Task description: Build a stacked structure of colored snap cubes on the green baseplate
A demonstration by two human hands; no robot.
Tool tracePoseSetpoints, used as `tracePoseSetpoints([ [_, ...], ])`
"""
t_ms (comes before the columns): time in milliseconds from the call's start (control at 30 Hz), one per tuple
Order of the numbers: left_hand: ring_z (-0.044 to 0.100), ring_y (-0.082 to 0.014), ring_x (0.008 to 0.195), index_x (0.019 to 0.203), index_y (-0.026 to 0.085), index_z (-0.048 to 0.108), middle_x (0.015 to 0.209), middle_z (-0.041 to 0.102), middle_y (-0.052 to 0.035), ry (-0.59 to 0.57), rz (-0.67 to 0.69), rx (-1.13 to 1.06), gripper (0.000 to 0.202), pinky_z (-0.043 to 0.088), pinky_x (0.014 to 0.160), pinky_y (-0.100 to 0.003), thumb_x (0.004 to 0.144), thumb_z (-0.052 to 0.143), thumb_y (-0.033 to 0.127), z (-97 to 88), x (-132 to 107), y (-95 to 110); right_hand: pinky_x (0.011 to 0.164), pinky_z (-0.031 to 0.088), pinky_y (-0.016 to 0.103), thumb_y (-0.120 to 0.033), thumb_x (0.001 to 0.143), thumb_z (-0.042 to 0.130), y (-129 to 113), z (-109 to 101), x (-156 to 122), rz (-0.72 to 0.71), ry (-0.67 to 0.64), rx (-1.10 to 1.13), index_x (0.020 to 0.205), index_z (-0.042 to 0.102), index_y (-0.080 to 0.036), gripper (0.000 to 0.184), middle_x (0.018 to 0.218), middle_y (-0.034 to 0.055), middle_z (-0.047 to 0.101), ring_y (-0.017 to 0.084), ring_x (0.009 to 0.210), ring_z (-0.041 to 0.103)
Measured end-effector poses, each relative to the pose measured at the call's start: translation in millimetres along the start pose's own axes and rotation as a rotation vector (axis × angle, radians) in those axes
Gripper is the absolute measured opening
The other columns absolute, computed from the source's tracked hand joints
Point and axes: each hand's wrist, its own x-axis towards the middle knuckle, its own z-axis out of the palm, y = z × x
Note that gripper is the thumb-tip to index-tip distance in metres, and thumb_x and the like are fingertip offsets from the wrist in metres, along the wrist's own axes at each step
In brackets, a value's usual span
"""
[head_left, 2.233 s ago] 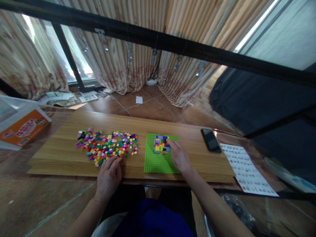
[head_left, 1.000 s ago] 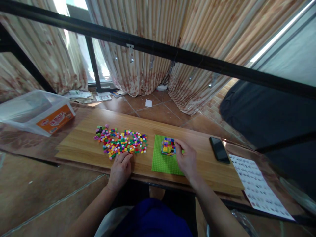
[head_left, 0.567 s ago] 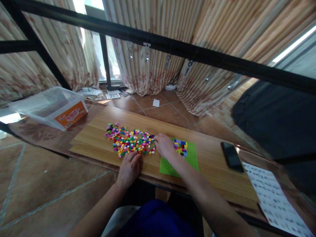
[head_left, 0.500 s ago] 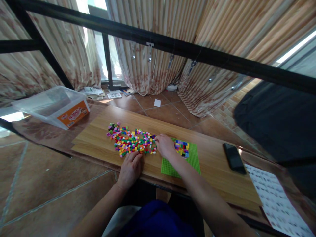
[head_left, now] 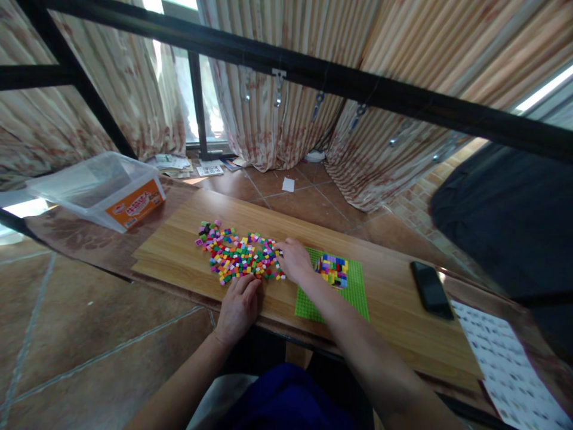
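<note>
A heap of small coloured bricks [head_left: 237,255] lies on a wooden board [head_left: 179,239]. To its right a green baseplate [head_left: 353,289] carries a multicoloured block of stacked bricks [head_left: 332,269]. My right hand [head_left: 293,260] reaches across to the right edge of the heap, fingers curled down onto the bricks; what they pinch is hidden. My left hand [head_left: 239,304] rests flat on the board just in front of the heap, fingers together and stretched out, holding nothing.
A clear plastic tub with an orange label [head_left: 101,188] stands at the far left. A black phone [head_left: 432,289] lies on the board at the right, and a printed sheet [head_left: 510,370] beyond it. Curtains and a black bar cross the background.
My right hand left the stacked block on the baseplate and moved left to the edge of the brick heap. My left hand stayed put. The view swung left.
</note>
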Motion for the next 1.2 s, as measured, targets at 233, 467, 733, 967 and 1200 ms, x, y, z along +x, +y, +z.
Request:
tracePoseSetpoints([
  [233,0.057,-0.0228,0.096,0.107,0.017,0.062,0.107,0.063,-0.0114,0.008,0.006,0.007,0.027,0.053,0.085,-0.039,0.088,0.044,0.008,0.5,0.1,-0.2,0.094,0.041,0.032,-0.018,0.089,0.051,1.2,9.1,1.9,-0.024,0.004,-0.018,0.108,0.066,-0.018,0.024,0.108,0.0101,0.063,0.021,0.102,0.055],
  [467,0.058,-0.0232,0.097,0.107,0.017,0.062,0.108,0.063,-0.0109,0.024,0.018,0.034,0.027,0.052,0.088,-0.040,0.088,0.045,0.009,2.5,-1.0,-2.4,0.091,0.042,0.032,-0.023,0.090,0.055,-2.0,5.8,-0.9,-0.061,0.014,-0.037,0.098,0.068,-0.017,0.017,0.105,0.0106,0.064,0.022,0.101,0.056],
  [733,0.058,-0.0221,0.098,0.108,0.018,0.060,0.107,0.063,-0.0105,0.024,0.036,0.040,0.026,0.051,0.088,-0.039,0.089,0.046,0.009,1.9,-1.0,-4.0,0.081,0.046,0.026,-0.020,0.091,0.052,-12.6,-25.4,-51.5,-0.061,0.315,0.449,0.098,0.069,-0.020,0.018,0.094,0.0047,0.068,0.016,0.088,0.062],
  [967,0.060,-0.0232,0.099,0.108,0.016,0.061,0.106,0.064,-0.0117,0.058,0.081,0.095,0.024,0.050,0.089,-0.040,0.089,0.047,0.011,4.4,1.1,-8.0,0.077,0.053,0.032,-0.031,0.085,0.060,39.5,-31.4,-119.0,0.230,0.558,0.767,0.111,0.062,-0.021,0.029,0.091,0.0044,0.070,0.017,0.080,0.066],
  [1200,0.060,-0.0245,0.099,0.106,0.014,0.063,0.105,0.065,-0.0129,0.069,0.098,0.122,0.024,0.050,0.089,-0.040,0.089,0.046,0.012,3.5,2.9,-7.3,0.068,0.052,0.033,-0.034,0.077,0.064,105.6,-28.5,-137.9,0.397,0.652,0.656,0.082,0.065,-0.017,0.018,0.075,0.0047,0.069,0.019,0.068,0.064],
])
